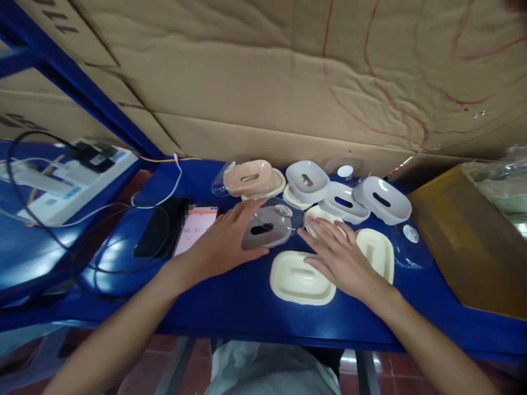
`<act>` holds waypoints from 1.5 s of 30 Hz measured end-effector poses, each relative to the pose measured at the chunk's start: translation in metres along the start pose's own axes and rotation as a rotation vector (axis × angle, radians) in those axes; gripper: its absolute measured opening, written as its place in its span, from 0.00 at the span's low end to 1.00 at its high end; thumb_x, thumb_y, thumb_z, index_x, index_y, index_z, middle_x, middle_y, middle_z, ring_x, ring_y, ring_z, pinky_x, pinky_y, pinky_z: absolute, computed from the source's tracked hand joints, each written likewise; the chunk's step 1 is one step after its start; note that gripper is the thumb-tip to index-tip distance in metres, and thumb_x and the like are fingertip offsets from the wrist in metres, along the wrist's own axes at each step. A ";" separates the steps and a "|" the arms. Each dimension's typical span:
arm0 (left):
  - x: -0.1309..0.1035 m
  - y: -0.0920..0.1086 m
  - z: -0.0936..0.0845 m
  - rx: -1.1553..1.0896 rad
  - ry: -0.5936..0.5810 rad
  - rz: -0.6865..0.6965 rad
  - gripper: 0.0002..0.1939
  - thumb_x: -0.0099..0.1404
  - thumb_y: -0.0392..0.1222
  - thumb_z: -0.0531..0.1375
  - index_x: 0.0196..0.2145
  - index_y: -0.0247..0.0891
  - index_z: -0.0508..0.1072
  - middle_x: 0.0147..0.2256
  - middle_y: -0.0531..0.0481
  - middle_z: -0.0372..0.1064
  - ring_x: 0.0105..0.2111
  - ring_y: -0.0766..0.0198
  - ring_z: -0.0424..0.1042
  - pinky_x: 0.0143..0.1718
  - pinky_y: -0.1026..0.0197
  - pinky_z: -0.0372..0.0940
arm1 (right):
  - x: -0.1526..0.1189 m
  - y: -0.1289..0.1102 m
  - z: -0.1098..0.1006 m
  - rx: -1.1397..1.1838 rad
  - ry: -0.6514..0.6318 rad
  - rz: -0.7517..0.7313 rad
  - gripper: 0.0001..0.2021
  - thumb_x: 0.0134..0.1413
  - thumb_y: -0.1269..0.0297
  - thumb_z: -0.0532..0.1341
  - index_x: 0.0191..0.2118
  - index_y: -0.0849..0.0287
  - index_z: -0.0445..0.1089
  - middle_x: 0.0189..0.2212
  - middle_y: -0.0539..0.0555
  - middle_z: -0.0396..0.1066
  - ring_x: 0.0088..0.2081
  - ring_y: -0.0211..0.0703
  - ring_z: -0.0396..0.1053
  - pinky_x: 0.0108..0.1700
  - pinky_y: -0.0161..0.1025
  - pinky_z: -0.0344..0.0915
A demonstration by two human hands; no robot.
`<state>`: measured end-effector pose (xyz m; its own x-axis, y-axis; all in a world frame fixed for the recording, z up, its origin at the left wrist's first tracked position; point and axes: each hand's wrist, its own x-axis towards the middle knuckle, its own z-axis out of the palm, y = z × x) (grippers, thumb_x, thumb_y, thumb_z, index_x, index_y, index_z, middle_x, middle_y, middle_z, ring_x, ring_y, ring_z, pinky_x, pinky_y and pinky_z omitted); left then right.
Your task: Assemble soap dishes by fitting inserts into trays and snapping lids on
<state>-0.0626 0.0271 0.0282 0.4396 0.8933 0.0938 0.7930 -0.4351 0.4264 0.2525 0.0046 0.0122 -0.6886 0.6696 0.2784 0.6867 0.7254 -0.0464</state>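
My left hand (226, 236) has its fingers spread at the left edge of a grey slotted dish (275, 233), under a clear lid with a round sticker. My right hand (335, 249) lies with fingers stretched over a cream tray (315, 214), partly hiding it. Below it sits another cream tray (302, 288), its right end near my right thumb. A third cream tray (381, 252) is right of that hand. Behind are a peach dish (249, 178) and grey dishes, among them one (307, 178) at the middle and one (385, 200) at the right.
A phone showing a timer (195, 227) and a dark phone (154, 233) lie at the left with loose cables. A power strip (78, 181) is farther left. A cardboard box (465, 236) stands right; clear lids lie beside the dishes. Cardboard (247, 82) rises behind the blue table (230, 312).
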 end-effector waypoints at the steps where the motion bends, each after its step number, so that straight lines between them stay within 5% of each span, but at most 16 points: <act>1: -0.002 0.001 -0.005 -0.009 0.008 -0.001 0.51 0.67 0.54 0.70 0.77 0.45 0.47 0.74 0.35 0.55 0.71 0.38 0.62 0.68 0.37 0.64 | -0.001 0.003 -0.001 -0.002 -0.009 0.024 0.26 0.76 0.56 0.58 0.74 0.54 0.61 0.75 0.64 0.60 0.73 0.60 0.59 0.70 0.63 0.57; 9: -0.025 -0.020 -0.051 0.000 -0.126 -0.099 0.46 0.64 0.70 0.67 0.72 0.53 0.62 0.58 0.44 0.78 0.45 0.44 0.84 0.41 0.49 0.78 | 0.001 0.009 0.001 0.034 -0.059 0.073 0.30 0.77 0.53 0.57 0.77 0.53 0.56 0.76 0.66 0.57 0.75 0.61 0.56 0.71 0.63 0.54; 13: -0.032 -0.025 -0.061 -0.047 -0.184 -0.092 0.41 0.65 0.75 0.63 0.69 0.57 0.68 0.57 0.50 0.79 0.46 0.47 0.84 0.39 0.54 0.78 | 0.004 0.004 -0.003 0.067 -0.056 0.004 0.25 0.77 0.54 0.57 0.73 0.52 0.62 0.75 0.64 0.60 0.74 0.59 0.58 0.70 0.60 0.54; 19: -0.034 -0.017 -0.074 -0.146 -0.173 -0.067 0.39 0.65 0.75 0.63 0.63 0.49 0.74 0.57 0.48 0.78 0.49 0.49 0.81 0.44 0.54 0.77 | 0.002 0.005 -0.019 0.209 -0.015 -0.012 0.23 0.77 0.56 0.57 0.71 0.51 0.65 0.70 0.61 0.68 0.70 0.56 0.65 0.69 0.58 0.57; 23: -0.025 0.003 -0.056 -0.288 -0.212 -0.001 0.33 0.67 0.68 0.65 0.64 0.51 0.73 0.59 0.47 0.76 0.51 0.48 0.80 0.46 0.53 0.78 | 0.001 0.013 -0.023 0.338 -0.031 0.024 0.21 0.78 0.57 0.55 0.70 0.52 0.66 0.63 0.59 0.76 0.63 0.52 0.73 0.64 0.53 0.65; 29: -0.015 0.042 -0.007 -0.307 -0.080 0.174 0.31 0.73 0.60 0.65 0.67 0.47 0.68 0.69 0.42 0.64 0.68 0.46 0.68 0.68 0.44 0.67 | -0.007 0.026 -0.034 0.396 -0.035 0.071 0.17 0.78 0.61 0.54 0.65 0.54 0.70 0.59 0.57 0.79 0.58 0.50 0.77 0.61 0.50 0.69; 36: -0.019 0.054 0.020 -0.186 0.002 0.395 0.34 0.71 0.63 0.67 0.65 0.41 0.67 0.69 0.32 0.64 0.67 0.41 0.68 0.64 0.38 0.67 | -0.015 0.025 -0.054 0.326 -0.039 0.031 0.18 0.74 0.58 0.62 0.63 0.57 0.70 0.56 0.60 0.79 0.56 0.53 0.77 0.59 0.53 0.71; 45: -0.020 0.060 0.037 -0.068 0.019 0.510 0.31 0.76 0.63 0.61 0.63 0.37 0.70 0.67 0.30 0.66 0.65 0.38 0.69 0.61 0.37 0.69 | -0.023 0.002 -0.057 0.320 -0.248 -0.032 0.35 0.63 0.49 0.71 0.69 0.55 0.65 0.69 0.63 0.66 0.68 0.62 0.66 0.67 0.61 0.68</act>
<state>-0.0077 -0.0214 0.0186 0.7549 0.5717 0.3213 0.4506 -0.8081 0.3793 0.2830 -0.0184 0.0607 -0.7707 0.6355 0.0463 0.5836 0.7333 -0.3489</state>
